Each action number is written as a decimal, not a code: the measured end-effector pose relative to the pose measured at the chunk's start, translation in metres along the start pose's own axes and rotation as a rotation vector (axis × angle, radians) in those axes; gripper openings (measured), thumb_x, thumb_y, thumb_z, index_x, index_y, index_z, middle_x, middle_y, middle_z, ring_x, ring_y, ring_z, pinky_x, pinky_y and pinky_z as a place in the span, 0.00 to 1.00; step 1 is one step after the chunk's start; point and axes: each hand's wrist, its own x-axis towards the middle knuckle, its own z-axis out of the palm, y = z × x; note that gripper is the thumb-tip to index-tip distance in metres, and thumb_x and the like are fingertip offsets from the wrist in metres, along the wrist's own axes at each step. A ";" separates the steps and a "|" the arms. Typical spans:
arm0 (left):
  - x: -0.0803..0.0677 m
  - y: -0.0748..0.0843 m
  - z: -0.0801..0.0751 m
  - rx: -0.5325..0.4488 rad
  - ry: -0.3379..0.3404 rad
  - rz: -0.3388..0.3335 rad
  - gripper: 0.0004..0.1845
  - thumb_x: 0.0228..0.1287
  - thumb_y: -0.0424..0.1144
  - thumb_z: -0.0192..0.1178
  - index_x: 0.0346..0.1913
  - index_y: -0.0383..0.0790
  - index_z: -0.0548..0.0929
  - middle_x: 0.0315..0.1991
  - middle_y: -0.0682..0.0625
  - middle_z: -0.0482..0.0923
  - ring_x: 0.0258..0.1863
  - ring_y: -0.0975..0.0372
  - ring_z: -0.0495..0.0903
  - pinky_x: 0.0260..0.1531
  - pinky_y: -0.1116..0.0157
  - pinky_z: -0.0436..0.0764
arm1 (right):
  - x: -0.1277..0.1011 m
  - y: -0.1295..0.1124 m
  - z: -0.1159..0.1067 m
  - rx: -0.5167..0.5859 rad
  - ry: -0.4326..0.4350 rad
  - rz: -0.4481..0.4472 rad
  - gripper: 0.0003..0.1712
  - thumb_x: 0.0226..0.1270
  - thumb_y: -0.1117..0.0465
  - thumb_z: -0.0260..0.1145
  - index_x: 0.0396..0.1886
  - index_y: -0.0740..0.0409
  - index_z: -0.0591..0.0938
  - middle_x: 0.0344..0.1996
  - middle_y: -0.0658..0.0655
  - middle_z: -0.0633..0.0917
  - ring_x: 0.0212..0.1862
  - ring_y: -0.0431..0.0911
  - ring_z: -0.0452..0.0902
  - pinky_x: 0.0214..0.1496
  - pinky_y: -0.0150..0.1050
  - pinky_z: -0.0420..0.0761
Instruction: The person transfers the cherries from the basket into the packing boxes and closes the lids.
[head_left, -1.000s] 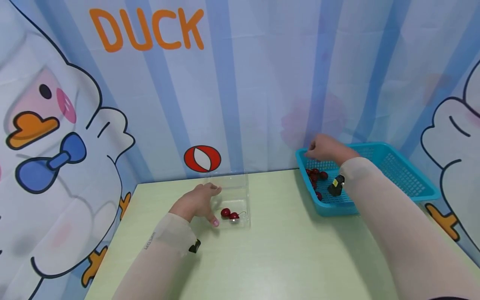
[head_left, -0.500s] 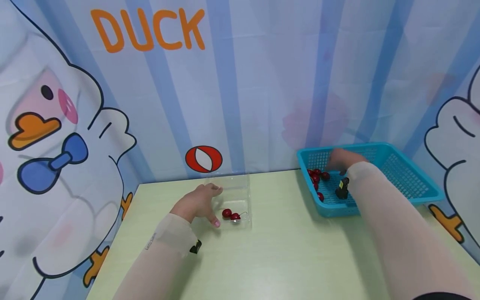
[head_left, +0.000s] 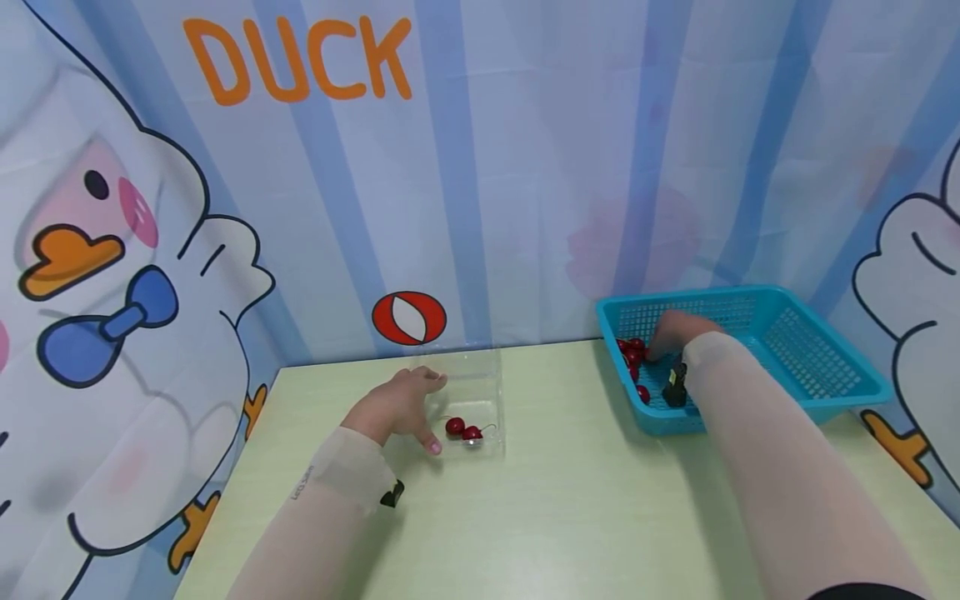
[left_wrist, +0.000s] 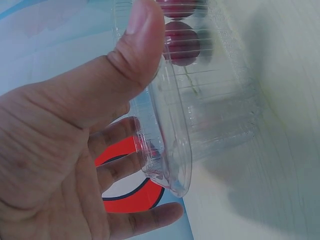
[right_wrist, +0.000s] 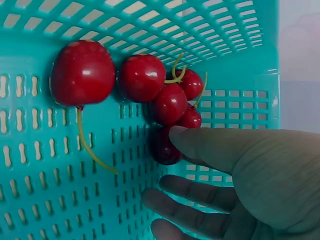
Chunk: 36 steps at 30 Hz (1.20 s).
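We've got the left hand (head_left: 396, 406) gripping the clear box (head_left: 467, 400) on the counter (head_left: 555, 500), thumb over its rim, two cherries (head_left: 462, 430) inside, while the right hand (head_left: 672, 328), fingers relaxed, thumb touches the cherry pile (right_wrist: 167, 97) in the blue basket (head_left: 817, 358).

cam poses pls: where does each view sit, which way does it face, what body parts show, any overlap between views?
Head: above the table, facing forward and down; both sleeved forearms, left hand, right hand.
Left wrist: beside the left hand, facing the clear box; thumb and fingers show.
Right wrist: inside the blue basket, facing the cherries; thumb and fingers show.
Shared: head and left wrist both see the box; head and right wrist the basket.
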 end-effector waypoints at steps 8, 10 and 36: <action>-0.002 0.001 -0.001 -0.006 0.002 -0.001 0.66 0.47 0.46 0.94 0.90 0.56 0.67 0.91 0.46 0.61 0.89 0.42 0.61 0.77 0.32 0.79 | -0.002 -0.002 0.007 0.061 -0.021 -0.019 0.16 0.81 0.62 0.69 0.27 0.53 0.84 0.25 0.51 0.76 0.29 0.46 0.73 0.35 0.42 0.78; -0.001 0.001 0.000 -0.004 0.004 0.002 0.66 0.47 0.46 0.94 0.90 0.56 0.67 0.91 0.46 0.61 0.89 0.42 0.61 0.77 0.32 0.79 | -0.003 -0.002 0.007 0.061 -0.016 -0.019 0.17 0.81 0.62 0.69 0.26 0.52 0.84 0.22 0.50 0.76 0.27 0.45 0.73 0.33 0.42 0.77; -0.001 0.002 0.000 0.006 -0.002 -0.002 0.65 0.49 0.45 0.94 0.90 0.55 0.67 0.91 0.45 0.61 0.88 0.42 0.61 0.77 0.32 0.79 | -0.067 -0.075 -0.046 0.064 0.181 -0.220 0.13 0.81 0.59 0.70 0.54 0.64 0.89 0.49 0.65 0.90 0.44 0.54 0.89 0.53 0.54 0.94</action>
